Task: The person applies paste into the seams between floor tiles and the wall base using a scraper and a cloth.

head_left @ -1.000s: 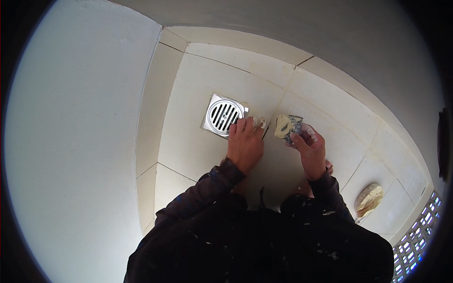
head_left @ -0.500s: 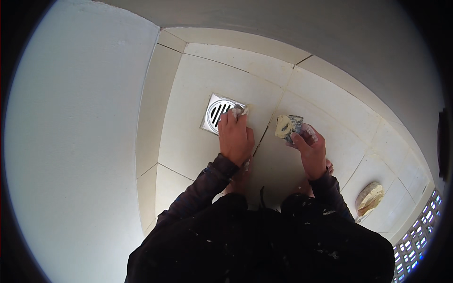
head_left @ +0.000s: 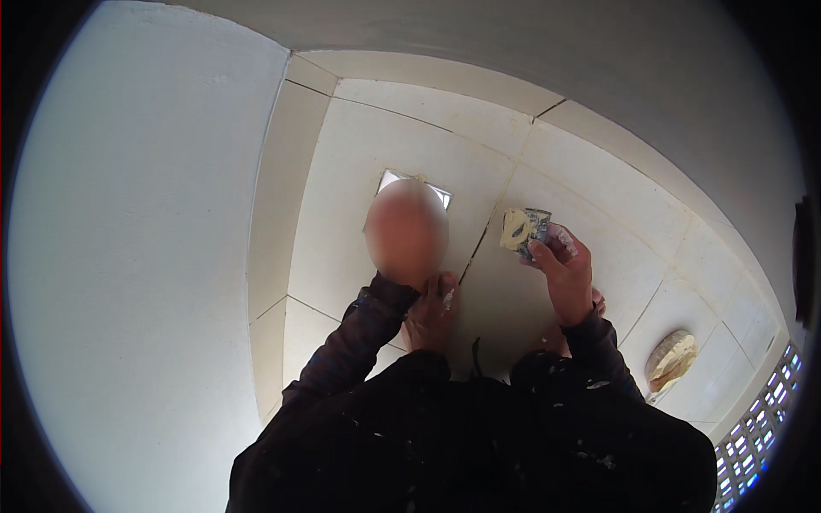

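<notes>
The small dark piece (head_left: 538,225), its face smeared with cream paste (head_left: 515,228), was above the tiled floor (head_left: 333,214), right of a dark joint (head_left: 477,252). My right hand (head_left: 566,269) had its grip clamped on the near edge, presumably to keep the paste facing up and unspoiled. Leftward, my left hand (head_left: 407,235) covered most of a shiny metal plate (head_left: 442,197) set in the floor; blur hid this grip, so I could not tell its state. Farther right, a rounded, paste-coated object (head_left: 671,359) rested on the tiles, apparently sited clear of my feet (head_left: 428,329).
</notes>
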Demonstrator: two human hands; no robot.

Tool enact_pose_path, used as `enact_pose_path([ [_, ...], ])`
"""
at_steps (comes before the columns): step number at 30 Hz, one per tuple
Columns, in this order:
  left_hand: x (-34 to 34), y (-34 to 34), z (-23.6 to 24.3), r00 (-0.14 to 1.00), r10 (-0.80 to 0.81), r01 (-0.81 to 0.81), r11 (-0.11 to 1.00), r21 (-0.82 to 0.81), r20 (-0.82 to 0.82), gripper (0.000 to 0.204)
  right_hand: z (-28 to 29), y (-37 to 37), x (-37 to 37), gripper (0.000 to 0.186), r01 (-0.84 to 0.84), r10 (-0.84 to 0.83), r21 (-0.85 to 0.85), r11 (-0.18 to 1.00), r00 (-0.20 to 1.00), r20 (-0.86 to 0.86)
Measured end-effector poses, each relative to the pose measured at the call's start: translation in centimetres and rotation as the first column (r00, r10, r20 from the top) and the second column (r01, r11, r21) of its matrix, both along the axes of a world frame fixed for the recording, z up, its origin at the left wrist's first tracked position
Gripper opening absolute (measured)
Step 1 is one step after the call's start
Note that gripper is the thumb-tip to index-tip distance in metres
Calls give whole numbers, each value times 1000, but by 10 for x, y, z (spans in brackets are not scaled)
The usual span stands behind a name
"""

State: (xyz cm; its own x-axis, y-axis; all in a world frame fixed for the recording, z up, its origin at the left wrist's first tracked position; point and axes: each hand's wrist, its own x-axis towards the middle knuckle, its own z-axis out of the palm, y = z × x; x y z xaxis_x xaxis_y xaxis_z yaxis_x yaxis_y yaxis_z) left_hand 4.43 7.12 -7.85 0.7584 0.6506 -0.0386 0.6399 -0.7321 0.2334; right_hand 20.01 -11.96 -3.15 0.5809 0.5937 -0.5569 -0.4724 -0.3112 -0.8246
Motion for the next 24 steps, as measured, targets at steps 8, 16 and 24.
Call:
enact_pose_path([
  [8, 16, -24, 6, 983, -123, 135, 987, -91, 134, 27, 1, -1, 1, 30, -10, 10, -7, 1000, 1000, -17],
  [16, -1, 11, 8, 980, 118, -110, 992, -57, 160, 29, 0, -1, -1, 27, 22, -22, -2, 1000, 1000, -7],
  [24, -14, 32, 1, 976, -182, 196, 974, 112, -124, 30, 3, 5, -2, 29, 17, -16, 10, 1000, 1000, -26],
])
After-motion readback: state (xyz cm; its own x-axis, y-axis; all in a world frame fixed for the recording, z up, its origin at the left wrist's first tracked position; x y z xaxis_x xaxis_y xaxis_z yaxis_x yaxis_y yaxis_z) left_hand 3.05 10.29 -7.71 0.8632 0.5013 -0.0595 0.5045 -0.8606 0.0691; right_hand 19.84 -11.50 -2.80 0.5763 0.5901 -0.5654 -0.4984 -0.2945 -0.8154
